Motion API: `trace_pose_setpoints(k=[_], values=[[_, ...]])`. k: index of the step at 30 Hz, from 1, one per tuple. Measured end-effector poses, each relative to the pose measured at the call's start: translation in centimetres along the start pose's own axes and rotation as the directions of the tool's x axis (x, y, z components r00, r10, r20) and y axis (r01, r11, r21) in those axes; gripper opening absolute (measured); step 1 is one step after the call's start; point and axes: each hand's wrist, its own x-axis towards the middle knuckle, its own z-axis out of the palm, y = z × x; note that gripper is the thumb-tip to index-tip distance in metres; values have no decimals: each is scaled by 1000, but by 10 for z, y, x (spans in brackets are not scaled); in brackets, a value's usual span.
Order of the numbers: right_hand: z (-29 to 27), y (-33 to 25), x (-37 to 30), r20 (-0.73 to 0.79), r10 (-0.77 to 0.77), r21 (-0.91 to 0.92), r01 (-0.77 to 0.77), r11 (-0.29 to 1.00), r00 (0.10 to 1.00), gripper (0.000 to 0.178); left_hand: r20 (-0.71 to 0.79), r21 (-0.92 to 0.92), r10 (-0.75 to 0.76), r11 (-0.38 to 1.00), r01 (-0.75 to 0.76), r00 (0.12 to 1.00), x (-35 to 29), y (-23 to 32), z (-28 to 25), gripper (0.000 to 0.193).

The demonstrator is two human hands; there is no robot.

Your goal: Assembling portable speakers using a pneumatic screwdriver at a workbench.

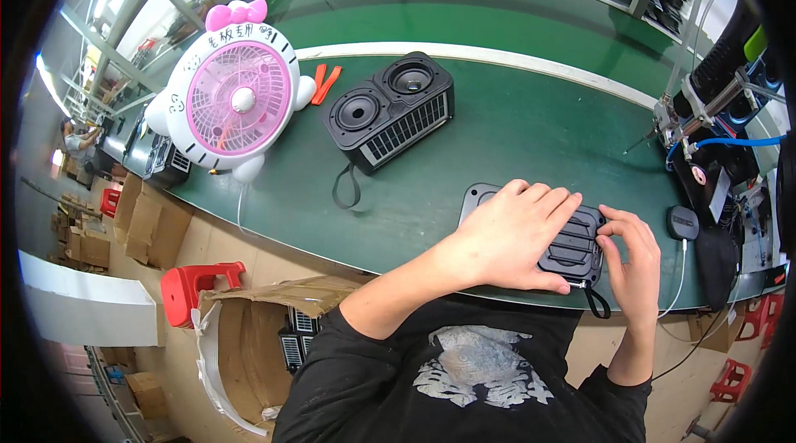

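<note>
A black speaker [574, 246] with a ribbed casing lies on the green workbench near its front edge. A wrist strap [596, 302] hangs from its near right corner. My left hand [516, 237] rests flat across it, fingers stretched out and together, hiding much of its middle. At the right end, the curled fingers and thumb of my right hand [628, 254] hold its edge. Farther back on the bench stands another black speaker [390, 107] with two round drivers, a solar-type panel on its side and a grey strap [346, 188].
A pink-and-white fan [243, 100] stands at the left beside orange strips [326, 85]. At the right are an electric screwdriver on a stand [657, 130] and a small black box [683, 223] with a white cable. An open carton [249, 352] and red stool [195, 285] sit below; a person [81, 145] is far left.
</note>
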Motion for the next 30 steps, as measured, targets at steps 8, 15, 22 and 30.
trace_pose_setpoints(k=[8,15,22,30], values=[[0,-5,3,-17,-48,-16,48,999,999,11,11,-13,-14,1000,14,1000,1,1,-4,104],[-1,1,4,-11,-101,-40,100,994,995,11,-4,29,-9,1000,9,1000,3,2,-6,103],[-1,1,4,-8,-115,-31,115,993,993,11,-26,63,7,998,-5,1000,6,5,-6,105],[0,2,5,-9,-114,-20,114,993,993,8,-20,61,4,998,-3,1000,6,5,-6,106]])
